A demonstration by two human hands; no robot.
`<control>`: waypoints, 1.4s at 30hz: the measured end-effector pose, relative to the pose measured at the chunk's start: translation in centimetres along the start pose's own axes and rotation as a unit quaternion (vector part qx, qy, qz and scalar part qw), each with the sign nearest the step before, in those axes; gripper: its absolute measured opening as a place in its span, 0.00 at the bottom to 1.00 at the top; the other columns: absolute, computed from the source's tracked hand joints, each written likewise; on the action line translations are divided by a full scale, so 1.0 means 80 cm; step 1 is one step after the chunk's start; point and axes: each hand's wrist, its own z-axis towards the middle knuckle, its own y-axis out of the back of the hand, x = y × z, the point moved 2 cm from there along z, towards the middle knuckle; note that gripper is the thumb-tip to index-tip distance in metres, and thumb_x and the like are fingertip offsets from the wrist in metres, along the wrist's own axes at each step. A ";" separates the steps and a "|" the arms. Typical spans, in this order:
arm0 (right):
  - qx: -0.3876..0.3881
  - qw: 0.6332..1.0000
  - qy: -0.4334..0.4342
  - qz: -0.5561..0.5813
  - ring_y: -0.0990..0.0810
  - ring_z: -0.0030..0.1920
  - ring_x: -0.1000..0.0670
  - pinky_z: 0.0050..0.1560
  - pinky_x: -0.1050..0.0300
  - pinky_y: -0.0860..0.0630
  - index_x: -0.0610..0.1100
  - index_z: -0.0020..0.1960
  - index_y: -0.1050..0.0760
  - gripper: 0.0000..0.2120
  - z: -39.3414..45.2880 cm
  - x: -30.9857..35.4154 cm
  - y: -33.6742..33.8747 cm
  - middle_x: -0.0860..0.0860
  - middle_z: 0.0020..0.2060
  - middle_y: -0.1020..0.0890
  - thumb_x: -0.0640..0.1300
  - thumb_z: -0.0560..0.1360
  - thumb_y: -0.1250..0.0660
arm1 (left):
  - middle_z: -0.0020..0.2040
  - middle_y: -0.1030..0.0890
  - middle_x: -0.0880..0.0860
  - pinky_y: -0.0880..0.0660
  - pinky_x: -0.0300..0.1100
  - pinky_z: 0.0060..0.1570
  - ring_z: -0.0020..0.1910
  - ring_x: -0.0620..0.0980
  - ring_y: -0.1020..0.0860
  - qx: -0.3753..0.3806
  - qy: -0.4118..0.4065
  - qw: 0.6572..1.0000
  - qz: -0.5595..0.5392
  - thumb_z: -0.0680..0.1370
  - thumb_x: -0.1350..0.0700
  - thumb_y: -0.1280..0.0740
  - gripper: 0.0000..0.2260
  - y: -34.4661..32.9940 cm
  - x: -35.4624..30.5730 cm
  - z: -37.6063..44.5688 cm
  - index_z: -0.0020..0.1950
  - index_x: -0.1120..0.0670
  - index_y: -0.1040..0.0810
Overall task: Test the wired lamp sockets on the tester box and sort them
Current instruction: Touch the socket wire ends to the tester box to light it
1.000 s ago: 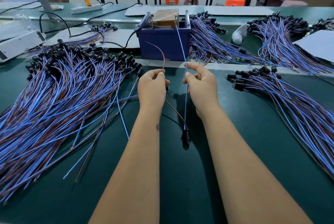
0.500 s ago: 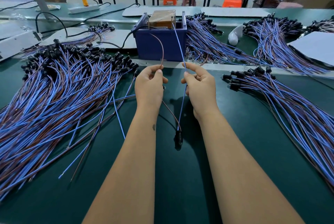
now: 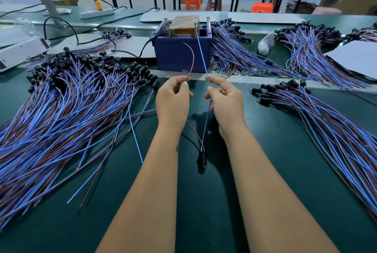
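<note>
Left hand (image 3: 173, 99) pinches the brown wire (image 3: 191, 58); right hand (image 3: 226, 101) pinches the blue wire (image 3: 202, 52).

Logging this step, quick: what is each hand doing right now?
Left hand: pinches the brown wire.
Right hand: pinches the blue wire.
Both wires run down to one hanging socket.

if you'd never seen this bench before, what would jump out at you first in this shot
The huge fan of blue and brown wired sockets covering the green table on the left, with a smaller pile on the right. In the middle, the left hand pinches a brown wire and the right hand a blue wire, both leading up to the blue tester box, while their black socket dangles between the forearms.
</note>
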 end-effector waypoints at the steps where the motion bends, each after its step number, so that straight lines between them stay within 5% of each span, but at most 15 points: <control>1: 0.000 1.000 -0.001 0.000 0.32 0.31 0.55 0.37 0.60 0.30 0.53 0.55 0.20 0.13 0.000 0.000 0.000 0.51 0.32 0.25 0.38 0.79 0.38 | 0.32 0.21 0.45 0.30 0.35 0.36 0.30 0.36 0.27 -0.006 -0.003 1.000 -0.001 0.81 0.57 0.38 0.08 0.000 0.000 0.001 0.53 0.48 0.19; 7: 0.007 1.000 -0.004 -0.001 0.30 0.32 0.56 0.39 0.61 0.30 0.53 0.55 0.19 0.14 0.001 -0.002 -0.002 0.52 0.31 0.26 0.37 0.79 0.37 | 0.31 0.22 0.44 0.33 0.30 0.28 0.27 0.37 0.29 -0.030 -0.017 0.999 -0.016 0.81 0.58 0.39 0.09 0.004 -0.001 0.002 0.51 0.47 0.20; 24: -0.003 1.000 -0.015 -0.004 0.30 0.28 0.60 0.34 0.64 0.32 0.52 0.50 0.19 0.14 0.002 -0.004 -0.001 0.49 0.33 0.26 0.36 0.76 0.38 | 0.31 0.26 0.48 0.34 0.29 0.27 0.27 0.39 0.31 -0.092 -0.048 0.992 -0.070 0.80 0.61 0.39 0.10 0.010 -0.015 -0.003 0.50 0.50 0.20; 42: -0.046 0.999 -0.009 0.009 0.31 0.26 0.59 0.32 0.64 0.33 0.51 0.46 0.18 0.14 0.000 -0.002 0.002 0.52 0.28 0.26 0.36 0.74 0.39 | 0.38 0.21 0.49 0.30 0.31 0.36 0.31 0.34 0.26 -0.105 -0.010 0.994 0.012 0.83 0.58 0.40 0.09 0.015 0.006 0.008 0.56 0.51 0.21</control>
